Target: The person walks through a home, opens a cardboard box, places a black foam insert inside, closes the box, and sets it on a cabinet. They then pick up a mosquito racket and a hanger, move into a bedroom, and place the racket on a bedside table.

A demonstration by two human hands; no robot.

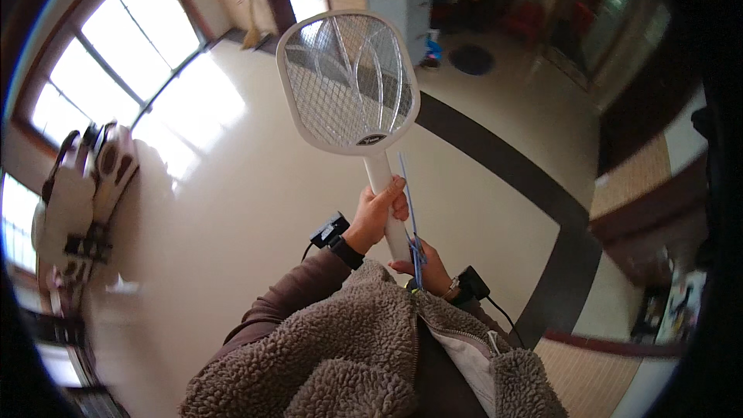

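Observation:
An electric mosquito swatter [351, 81] with a white frame and metal mesh stands upright in front of me, its head away from my body. My left hand [380, 209] is wrapped around the upper part of its white handle, thumb on top. Lower down, my right hand [429, 267] is at the handle's bottom end, its thumb beside the end. A blue cord or strip [413, 215] runs alongside the handle and passes by the right hand, where it looks bunched. The right fingers are partly hidden. Both wrists wear black bands with small black devices.
A beige vehicle, seemingly a scooter [69, 203], stands by the windows at the left. A broom [251, 32] leans on the far wall. A dark round mat [471, 59] lies on the tiled floor [232, 226] near a doorway. Brown cabinets or furniture line the right side.

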